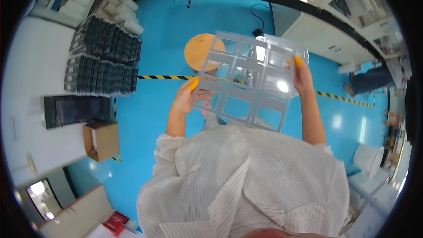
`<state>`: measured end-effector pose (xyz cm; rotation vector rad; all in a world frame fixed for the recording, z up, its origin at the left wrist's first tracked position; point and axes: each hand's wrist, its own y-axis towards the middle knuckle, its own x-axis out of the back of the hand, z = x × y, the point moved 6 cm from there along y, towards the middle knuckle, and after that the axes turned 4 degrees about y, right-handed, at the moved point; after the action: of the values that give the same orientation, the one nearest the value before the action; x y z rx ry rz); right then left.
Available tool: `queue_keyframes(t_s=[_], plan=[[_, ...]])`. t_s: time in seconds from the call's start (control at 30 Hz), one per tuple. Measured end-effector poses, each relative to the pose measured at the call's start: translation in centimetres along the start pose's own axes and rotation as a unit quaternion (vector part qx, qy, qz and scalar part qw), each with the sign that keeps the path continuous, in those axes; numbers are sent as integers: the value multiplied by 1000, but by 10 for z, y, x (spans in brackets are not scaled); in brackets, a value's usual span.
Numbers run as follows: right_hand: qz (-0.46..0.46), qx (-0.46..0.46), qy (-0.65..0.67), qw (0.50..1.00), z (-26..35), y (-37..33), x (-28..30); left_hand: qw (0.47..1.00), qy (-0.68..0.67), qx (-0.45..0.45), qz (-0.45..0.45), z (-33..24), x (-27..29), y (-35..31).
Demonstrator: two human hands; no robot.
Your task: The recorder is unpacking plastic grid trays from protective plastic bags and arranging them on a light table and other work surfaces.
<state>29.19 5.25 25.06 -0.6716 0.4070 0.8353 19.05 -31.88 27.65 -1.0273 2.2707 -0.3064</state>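
I have a clear plastic compartment tray (pixel 249 81) held up in front of my chest, above the blue floor (pixel 163 39). It is a see-through grid of square cells, and its long axis runs across my body, tipped so the right end sits farther from me than the left.

My left hand (pixel 187 97) is closed on the tray's near-left edge, thumb on top and fingers showing through the plastic from below. My right hand (pixel 302 77) is closed on the far-right edge, thumb pressed over the rim. So the tray spans the gap between the two hands, each taking one end; neither is nearer to it than the other, both are touching it.

Through the cells I can see a round wooden stool (pixel 199 50) on the floor beyond. To my left a white table (pixel 31 79) carries stacks of dark trays (pixel 103 59), with an open cardboard box (pixel 102 140) just beside it.
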Motion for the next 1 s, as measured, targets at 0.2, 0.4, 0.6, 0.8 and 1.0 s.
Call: queue_keyframes(t_s=[0.2, 0.4, 0.6, 0.8, 1.0], plan=[[0, -141, -138, 980, -163, 91, -89, 975, -99, -150, -130, -47, 182, -48], [-62, -7, -694, 717, -265, 159, -91, 929, -254, -247, -108, -85, 309, -97], [156, 180, -873, 425, -286, 199, -89, 939, -224, -205, -163, -130, 323, -75], [238, -126, -963, 5, -337, 287, 65, 946, -222, -195, -130, -196, 297, 39], [233, -161, -944, 170, -289, 308, 48, 945, -261, -175, -91, -272, 204, 186]])
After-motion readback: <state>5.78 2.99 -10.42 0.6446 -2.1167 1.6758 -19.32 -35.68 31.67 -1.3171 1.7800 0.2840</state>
